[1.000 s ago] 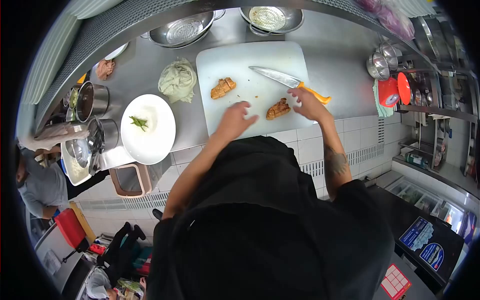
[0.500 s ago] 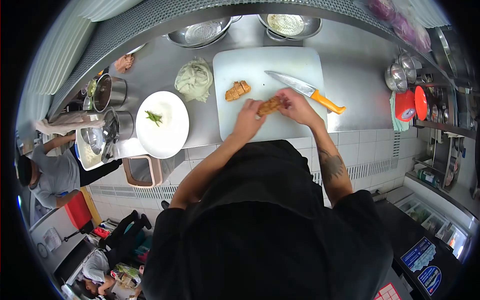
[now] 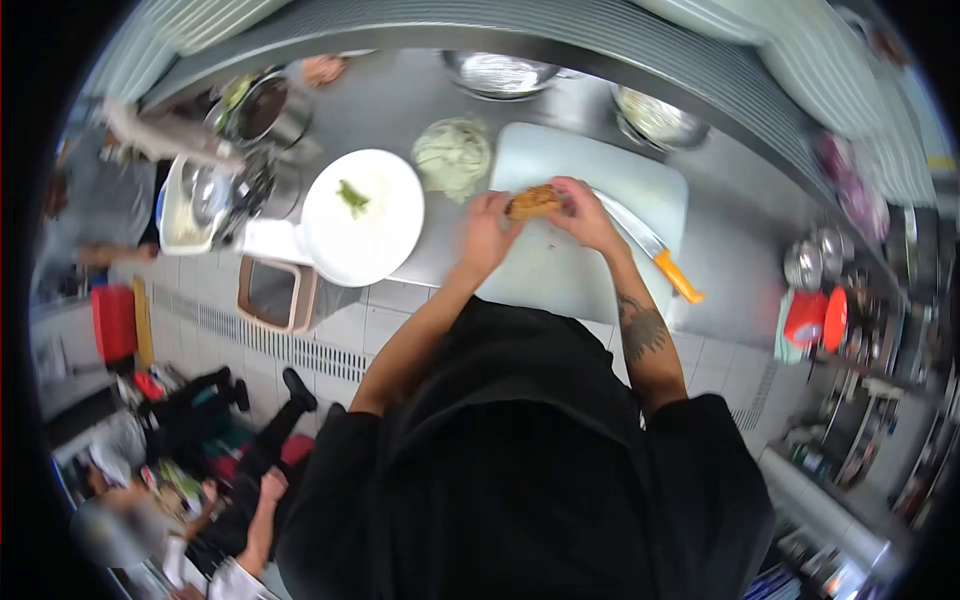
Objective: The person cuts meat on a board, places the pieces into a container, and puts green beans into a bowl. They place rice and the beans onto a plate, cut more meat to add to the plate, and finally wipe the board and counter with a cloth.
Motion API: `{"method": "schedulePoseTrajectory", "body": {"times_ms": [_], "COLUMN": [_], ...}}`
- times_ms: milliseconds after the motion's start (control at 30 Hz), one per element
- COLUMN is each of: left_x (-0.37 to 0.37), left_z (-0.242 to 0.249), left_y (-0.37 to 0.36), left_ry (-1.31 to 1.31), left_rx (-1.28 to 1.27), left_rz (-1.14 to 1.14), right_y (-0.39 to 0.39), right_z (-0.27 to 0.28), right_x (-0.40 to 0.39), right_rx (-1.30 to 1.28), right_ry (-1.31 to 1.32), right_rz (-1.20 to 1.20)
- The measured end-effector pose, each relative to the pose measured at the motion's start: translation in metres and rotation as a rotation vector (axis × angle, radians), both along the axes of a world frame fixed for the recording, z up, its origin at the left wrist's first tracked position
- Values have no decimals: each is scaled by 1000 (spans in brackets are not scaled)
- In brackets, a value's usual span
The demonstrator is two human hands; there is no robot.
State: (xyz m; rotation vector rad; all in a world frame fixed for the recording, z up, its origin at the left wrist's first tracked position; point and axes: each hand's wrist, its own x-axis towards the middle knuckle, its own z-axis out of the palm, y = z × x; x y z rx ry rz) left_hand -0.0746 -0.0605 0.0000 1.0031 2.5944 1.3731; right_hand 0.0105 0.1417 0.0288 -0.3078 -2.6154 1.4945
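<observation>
Between my two hands is a golden-brown sliced fried cutlet (image 3: pixel 534 203), above the upper left part of the white cutting board (image 3: pixel 560 275). My left hand (image 3: pixel 488 235) grips its left end, and my right hand (image 3: pixel 586 214) closes on its right end. A kitchen knife with an orange handle (image 3: pixel 679 277) lies on the board to the right of my right hand. A crumpled pale green cloth (image 3: pixel 452 158) sits left of the board. Further left stands a white plate (image 3: pixel 390 235) with a small green garnish (image 3: pixel 352 198) on it.
Metal bowls (image 3: pixel 500 75) stand behind the board under an overhead shelf (image 3: pixel 420 35). Pots (image 3: pixel 285 120) and a container of utensils (image 3: pixel 190 235) are at left, above a bin (image 3: pixel 270 310). A red scale (image 3: pixel 805 320) is at right. Other people work at far left and lower left.
My hands have carried the cutlet up and left on the board, where separate cut pieces lay; those no longer show separately. The head view has shifted and turned, with some blur.
</observation>
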Motion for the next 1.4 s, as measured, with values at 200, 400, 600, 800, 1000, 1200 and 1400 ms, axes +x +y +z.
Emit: {"method": "schedulePoseTrajectory", "body": {"times_ms": [200,400,600,800,1000,1200,1400], "left_x": [2,-6,-37,-54,-59,-69,-73], "left_z": [-17,22,53,15,3,6,16], "left_y": [5,-54,-189,-229,-232,-236,-244], "left_ry": [-46,-134,-226,-331,-430,-381,-307], "left_rx": [1,140,1,-178,51,134,16], "left_rz": [41,127,389,430,499,456,425], "right_y": [-24,-75,-196,-242,-239,-238,-229], "right_z": [-10,17,27,-13,-3,-8,-1], "right_x": [-9,-29,-94,-136,-148,-146,-143], "right_rx": [-211,-88,-235,19,-92,-79,-137], "right_ry": [-14,102,66,11,-145,-154,-159], "right_rz": [12,39,284,369,243,255,232]}}
